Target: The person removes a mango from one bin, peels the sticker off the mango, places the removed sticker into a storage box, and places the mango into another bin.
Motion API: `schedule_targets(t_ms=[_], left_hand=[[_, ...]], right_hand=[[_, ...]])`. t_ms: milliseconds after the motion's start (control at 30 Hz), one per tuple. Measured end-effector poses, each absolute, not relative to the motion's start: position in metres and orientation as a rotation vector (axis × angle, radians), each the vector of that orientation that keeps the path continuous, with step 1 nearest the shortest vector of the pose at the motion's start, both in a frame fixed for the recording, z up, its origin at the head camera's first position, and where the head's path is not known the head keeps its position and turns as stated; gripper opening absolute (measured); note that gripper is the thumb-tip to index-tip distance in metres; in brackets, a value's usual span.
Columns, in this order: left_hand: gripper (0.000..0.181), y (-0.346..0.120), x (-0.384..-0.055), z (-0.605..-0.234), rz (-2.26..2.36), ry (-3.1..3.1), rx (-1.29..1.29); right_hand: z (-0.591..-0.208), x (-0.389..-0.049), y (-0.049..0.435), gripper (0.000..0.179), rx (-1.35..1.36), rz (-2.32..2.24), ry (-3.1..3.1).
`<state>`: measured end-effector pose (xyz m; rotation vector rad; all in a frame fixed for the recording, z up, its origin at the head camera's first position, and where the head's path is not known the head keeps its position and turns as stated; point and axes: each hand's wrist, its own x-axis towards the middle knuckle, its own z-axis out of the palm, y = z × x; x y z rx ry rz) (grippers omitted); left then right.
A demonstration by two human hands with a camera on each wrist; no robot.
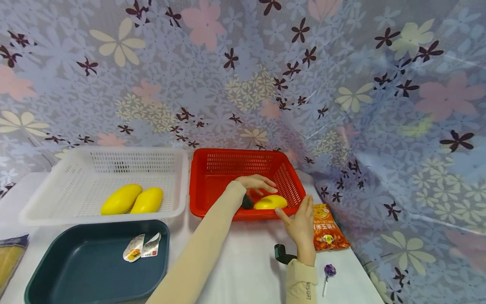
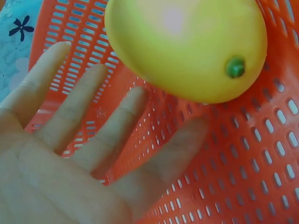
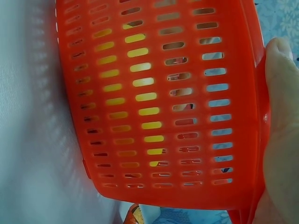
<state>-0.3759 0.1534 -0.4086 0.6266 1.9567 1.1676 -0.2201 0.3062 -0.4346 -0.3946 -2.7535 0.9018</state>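
A yellow mango (image 1: 270, 202) with a small green stem end lies in the red basket (image 1: 243, 216), near its front right corner. Over it, inside the basket, hovers my left hand (image 1: 258, 183), fingers spread and apart from the fruit in the left wrist view, where the mango (image 2: 187, 51) fills the top. My right hand (image 1: 300, 226) touches the basket's front right corner with its fingers extended; the thumb (image 3: 280, 70) lies along the rim in the right wrist view. Through the slots of the basket wall (image 3: 187, 140), yellow shows.
Left of the red basket stands a white basket (image 1: 181, 181) holding two yellow mangoes (image 1: 122, 199). In front is a dark teal tray (image 1: 95, 270) with two small packets (image 1: 142, 248). An orange snack bag (image 1: 327, 230) and a purple lollipop (image 1: 329, 270) lie at right; another bag (image 1: 11, 257) lies far left.
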Motion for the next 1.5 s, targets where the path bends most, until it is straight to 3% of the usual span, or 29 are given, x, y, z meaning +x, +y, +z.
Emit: schedule_targets(t_ms=[467, 967, 1267, 1500], left_hand=[[0.051, 0.17, -0.38, -0.421, 1.041, 1.907, 0.737], [0.065, 0.171, -0.372, -0.421, 0.819, 1.918, 0.724], [0.064, 0.137, -0.372, -0.404, 1.15, 1.744, 0.564], [0.065, 0.124, -0.371, -0.385, 1.201, 1.773, 0.641]], right_hand=[[-0.436, -0.222, 0.306, 0.111, -0.423, 0.962, -2.745], [-0.433, -0.222, 0.306, 0.111, -0.43, 1.032, -2.739], [-0.434, -0.226, 0.303, 0.112, -0.395, 1.032, -2.742], [-0.432, -0.224, 0.307, 0.112, -0.412, 1.043, -2.74]])
